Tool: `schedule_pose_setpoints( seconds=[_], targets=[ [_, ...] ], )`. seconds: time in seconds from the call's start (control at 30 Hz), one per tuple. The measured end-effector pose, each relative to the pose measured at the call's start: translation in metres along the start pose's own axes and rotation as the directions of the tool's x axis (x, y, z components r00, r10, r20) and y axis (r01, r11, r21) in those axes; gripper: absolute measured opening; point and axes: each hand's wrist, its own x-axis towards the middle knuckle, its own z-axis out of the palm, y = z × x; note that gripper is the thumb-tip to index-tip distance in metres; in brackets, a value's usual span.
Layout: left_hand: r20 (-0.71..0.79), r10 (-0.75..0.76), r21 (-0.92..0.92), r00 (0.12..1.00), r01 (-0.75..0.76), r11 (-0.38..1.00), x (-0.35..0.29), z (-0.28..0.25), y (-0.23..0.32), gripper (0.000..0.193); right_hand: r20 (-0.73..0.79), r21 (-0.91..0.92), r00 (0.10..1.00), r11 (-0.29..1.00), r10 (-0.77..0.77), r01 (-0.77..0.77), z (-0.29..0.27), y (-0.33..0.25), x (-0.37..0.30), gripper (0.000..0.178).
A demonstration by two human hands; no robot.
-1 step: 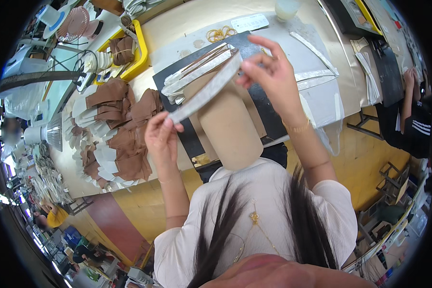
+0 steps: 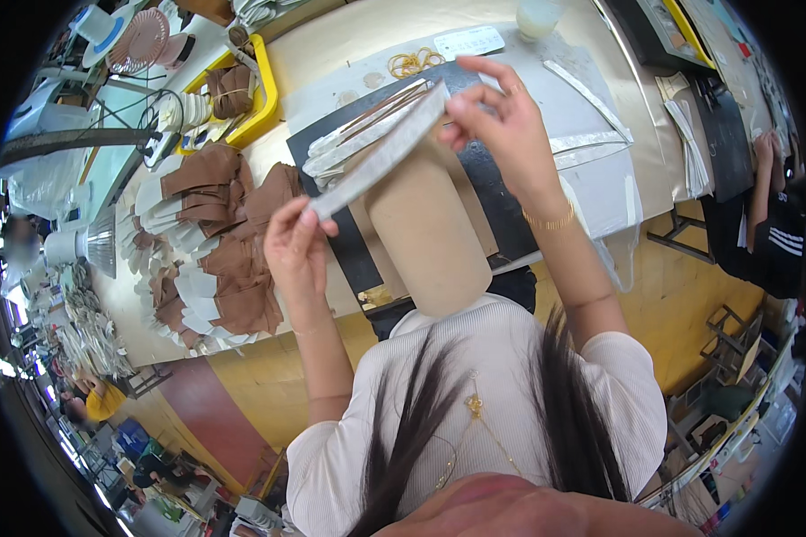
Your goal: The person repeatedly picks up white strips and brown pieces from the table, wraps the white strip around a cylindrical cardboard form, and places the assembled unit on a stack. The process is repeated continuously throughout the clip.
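White strip (image 2: 381,159): long, narrow, mottled; spanning diagonally above tan form (image 2: 430,233). My left hand (image 2: 297,249): thumb and fingers pinching near end. My right hand (image 2: 508,127): thumb and fingertips pinching far end, index finger extending clear. Handling, my judgement: gripping ends only, holding tension even, avoiding twist or crease. Tan form: smooth, round-ended, reaching toward my shirt (image 2: 475,358). Black board (image 2: 501,183): lying flat beneath. Brown pieces (image 2: 242,277): matte, leathery-looking, heaping leftward with pale ones.
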Motion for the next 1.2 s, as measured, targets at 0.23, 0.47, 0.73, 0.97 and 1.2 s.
schedule_pose_setpoints(
  seconds=[0.23, 0.47, 0.73, 0.97, 1.2],
  targets=[
    [0.014, 0.041, 0.419, 0.999, -0.043, 0.907, 0.072, 0.005, 0.002, 0.024, -0.053, -0.230, 0.998, 0.973, 0.020, -0.031, -0.010, 0.035, 0.057, 0.047],
    [0.039, 0.160, 0.828, 0.986, -0.122, 0.547, 0.069, 0.006, -0.004, 0.035, -0.206, -0.835, 0.918, 0.549, -0.339, 0.016, -0.103, 0.051, 0.038, 0.023],
    [-0.030, 0.281, 0.827, 0.959, -0.134, 0.546, 0.031, -0.003, 0.050, 0.033, -0.151, -0.977, 0.875, -0.068, -0.461, -0.204, -0.206, 0.045, 0.048, 0.019],
    [-0.226, 0.383, 0.809, 0.896, -0.046, 0.586, -0.001, -0.027, 0.078, 0.028, -0.127, -0.979, 0.874, -0.081, -0.469, -0.186, -0.197, 0.046, 0.043, 0.009],
    [-0.268, 0.383, 0.815, 0.884, -0.004, 0.579, -0.007, -0.039, 0.079, 0.027, -0.022, -1.000, 0.883, 0.001, -0.468, -0.025, -0.205, 0.045, 0.043, 0.012]
  ],
)
